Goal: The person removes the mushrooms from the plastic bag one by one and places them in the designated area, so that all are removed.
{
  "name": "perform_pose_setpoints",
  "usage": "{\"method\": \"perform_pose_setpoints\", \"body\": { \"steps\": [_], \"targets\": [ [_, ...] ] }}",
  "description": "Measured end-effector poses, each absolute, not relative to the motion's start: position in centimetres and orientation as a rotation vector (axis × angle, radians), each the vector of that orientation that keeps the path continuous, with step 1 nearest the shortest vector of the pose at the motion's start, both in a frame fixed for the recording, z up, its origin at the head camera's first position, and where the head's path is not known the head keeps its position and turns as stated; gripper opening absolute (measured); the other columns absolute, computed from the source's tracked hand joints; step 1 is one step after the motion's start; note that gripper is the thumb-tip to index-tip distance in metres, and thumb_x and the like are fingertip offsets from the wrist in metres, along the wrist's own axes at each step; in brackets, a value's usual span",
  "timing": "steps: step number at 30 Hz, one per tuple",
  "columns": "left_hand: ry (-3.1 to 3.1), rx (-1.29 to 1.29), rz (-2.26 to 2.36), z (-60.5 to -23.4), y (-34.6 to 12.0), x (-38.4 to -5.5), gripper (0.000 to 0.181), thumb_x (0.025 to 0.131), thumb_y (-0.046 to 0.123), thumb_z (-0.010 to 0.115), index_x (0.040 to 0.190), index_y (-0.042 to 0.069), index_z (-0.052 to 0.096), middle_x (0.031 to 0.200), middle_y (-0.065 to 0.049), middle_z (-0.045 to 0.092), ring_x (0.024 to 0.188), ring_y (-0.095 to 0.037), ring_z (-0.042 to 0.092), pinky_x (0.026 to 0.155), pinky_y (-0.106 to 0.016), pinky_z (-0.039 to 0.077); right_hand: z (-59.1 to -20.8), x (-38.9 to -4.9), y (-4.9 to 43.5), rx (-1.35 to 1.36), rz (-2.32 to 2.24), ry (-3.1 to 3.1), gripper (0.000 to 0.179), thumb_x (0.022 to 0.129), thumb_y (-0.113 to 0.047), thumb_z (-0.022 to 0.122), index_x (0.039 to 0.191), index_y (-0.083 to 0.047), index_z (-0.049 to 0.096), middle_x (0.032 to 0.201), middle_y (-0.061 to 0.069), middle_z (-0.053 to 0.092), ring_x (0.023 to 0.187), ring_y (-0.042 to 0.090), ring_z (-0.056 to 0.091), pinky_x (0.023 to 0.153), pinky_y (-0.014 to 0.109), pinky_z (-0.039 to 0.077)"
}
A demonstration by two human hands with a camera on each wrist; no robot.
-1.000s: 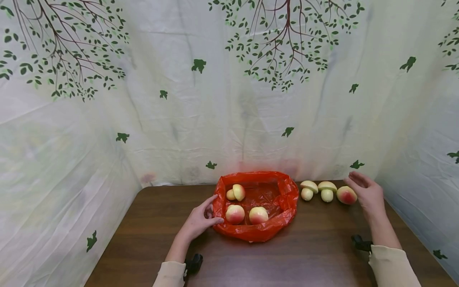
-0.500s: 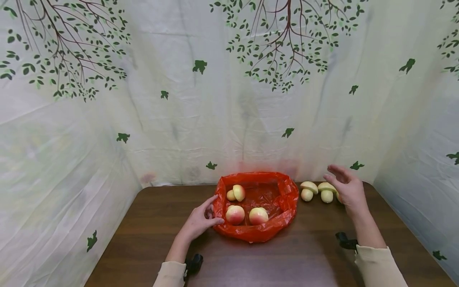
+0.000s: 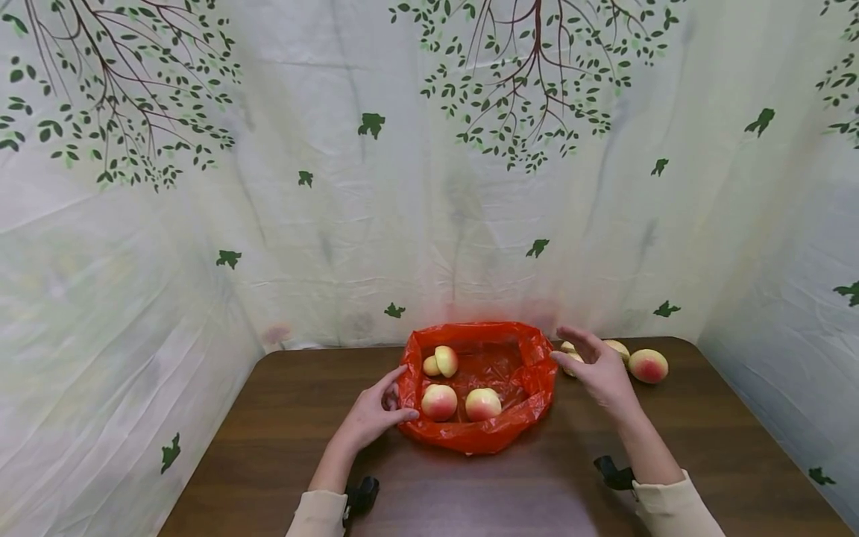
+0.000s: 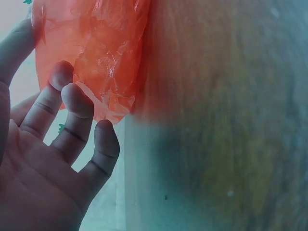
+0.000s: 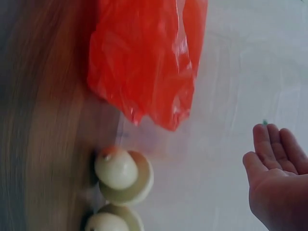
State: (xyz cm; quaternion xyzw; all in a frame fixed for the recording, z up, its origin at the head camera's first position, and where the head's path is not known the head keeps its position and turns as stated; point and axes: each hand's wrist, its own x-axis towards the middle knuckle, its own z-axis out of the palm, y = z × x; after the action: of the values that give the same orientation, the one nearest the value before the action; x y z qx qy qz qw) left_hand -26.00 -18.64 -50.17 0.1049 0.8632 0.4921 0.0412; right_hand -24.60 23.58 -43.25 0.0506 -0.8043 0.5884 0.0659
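A red plastic bag (image 3: pixel 485 441) stands on the table with its mouth spread wide. My left hand (image 3: pixel 371 412) holds its left rim, thumb at the front and fingers along the side; in the left wrist view, several curled fingers (image 4: pixel 79 103) lie against the red plastic. Inside are a small pale yellow mushroom-shaped piece (image 3: pixel 441 361) and two round, red-blushed yellow pieces (image 3: pixel 439 403). My right hand (image 3: pixel 604 373) hovers with fingers extended, holding nothing, just right of the bag. It partly hides two cream toy mushrooms (image 5: pixel 120 173); a red-blushed rounded piece (image 3: pixel 648 366) lies to their right.
The dark wooden table (image 3: pixel 268 447) ends at a pale fabric curtain (image 3: pixel 322 246) with printed branches and leaves. Fabric also hangs at both sides. A black wrist camera (image 3: pixel 361 496) sits on the left wrist and another (image 3: pixel 612 473) on the right.
My right hand has swept leftward from beside the red-blushed piece, past the mushrooms, toward the bag's right side. The left hand, bag and pieces stay in place.
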Motion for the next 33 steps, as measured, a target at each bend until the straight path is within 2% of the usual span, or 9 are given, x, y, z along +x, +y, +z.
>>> {"method": "perform_pose_setpoints", "body": {
  "steps": [3,9,15,18,22,25,28,29,33],
  "targets": [
    [2.643,0.318,1.507,-50.2,-18.7,-26.0,0.085,0.086,0.029,0.089,0.160,0.018,0.048,0.099,-0.007,0.057,0.085,-0.020,0.051,0.065,-0.028,0.047,-43.5,-24.5,22.8,0.174,1.770,-2.435,0.065,0.099,-0.034,0.077,0.152,-0.006,0.054,0.157,0.018,0.055,0.154,0.035,0.045,0.112,0.020,0.043],
    [2.645,0.311,1.510,-50.2,-18.7,-26.1,0.085,0.086,0.029,0.089,0.160,0.018,0.049,0.099,-0.007,0.057,0.085,-0.020,0.051,0.065,-0.028,0.047,-43.9,-24.5,21.6,0.233,1.803,-2.429,0.062,0.099,-0.027,0.077,0.152,-0.005,0.054,0.158,0.019,0.054,0.153,0.036,0.046,0.121,0.050,0.038],
    [2.644,0.309,1.508,-50.3,-18.7,-26.1,0.085,0.086,0.029,0.089,0.159,0.018,0.049,0.098,-0.006,0.057,0.086,-0.019,0.051,0.066,-0.028,0.047,-44.5,-24.5,20.6,0.256,1.820,-2.447,0.063,0.098,-0.029,0.079,0.151,-0.006,0.055,0.157,0.018,0.055,0.151,0.036,0.048,0.111,0.031,0.052],
    [2.642,0.307,1.513,-50.4,-18.7,-26.1,0.084,0.086,0.029,0.089,0.159,0.018,0.049,0.099,-0.006,0.057,0.085,-0.019,0.051,0.065,-0.028,0.047,-44.9,-24.5,19.9,0.277,1.814,-2.450,0.062,0.096,-0.030,0.080,0.149,-0.007,0.057,0.156,0.019,0.056,0.150,0.038,0.049,0.114,0.042,0.051],
    [2.633,0.310,1.520,-50.3,-18.7,-26.1,0.084,0.086,0.028,0.089,0.160,0.018,0.049,0.099,-0.006,0.056,0.084,-0.019,0.051,0.063,-0.028,0.047,-45.4,-24.5,19.1,0.302,1.804,-2.453,0.061,0.096,-0.026,0.081,0.148,-0.007,0.058,0.154,0.020,0.058,0.149,0.039,0.050,0.119,0.061,0.041],
    [2.632,0.310,1.517,-50.3,-18.7,-26.1,0.084,0.087,0.028,0.089,0.160,0.019,0.048,0.099,-0.006,0.057,0.084,-0.019,0.051,0.063,-0.028,0.048,-45.8,-24.5,18.4,0.319,1.791,-2.451,0.058,0.094,-0.023,0.082,0.146,-0.007,0.060,0.151,0.019,0.061,0.147,0.040,0.051,0.117,0.042,0.049],
    [2.636,0.308,1.510,-50.3,-18.7,-26.1,0.084,0.087,0.029,0.089,0.160,0.018,0.048,0.099,-0.006,0.057,0.084,-0.019,0.052,0.064,-0.028,0.047,-46.2,-24.5,17.8,0.330,1.758,-2.462,0.058,0.093,-0.022,0.084,0.144,-0.006,0.063,0.148,0.018,0.064,0.144,0.038,0.054,0.115,0.039,0.050],
    [2.637,0.309,1.508,-50.3,-18.7,-26.1,0.084,0.087,0.029,0.089,0.160,0.018,0.048,0.099,-0.006,0.057,0.084,-0.019,0.052,0.064,-0.028,0.047,-46.3,-24.5,17.7,0.329,1.750,-2.467,0.057,0.092,-0.022,0.084,0.143,-0.007,0.063,0.147,0.018,0.064,0.143,0.038,0.055,0.115,0.040,0.050],
    [2.640,0.309,1.510,-50.2,-18.6,-26.1,0.084,0.086,0.030,0.089,0.160,0.018,0.049,0.099,-0.006,0.057,0.084,-0.019,0.052,0.064,-0.028,0.048,-46.7,-24.6,17.1,0.315,1.752,-2.494,0.057,0.092,-0.024,0.085,0.143,-0.009,0.064,0.148,0.018,0.063,0.143,0.040,0.054,0.118,0.061,0.043]
  ]
}}
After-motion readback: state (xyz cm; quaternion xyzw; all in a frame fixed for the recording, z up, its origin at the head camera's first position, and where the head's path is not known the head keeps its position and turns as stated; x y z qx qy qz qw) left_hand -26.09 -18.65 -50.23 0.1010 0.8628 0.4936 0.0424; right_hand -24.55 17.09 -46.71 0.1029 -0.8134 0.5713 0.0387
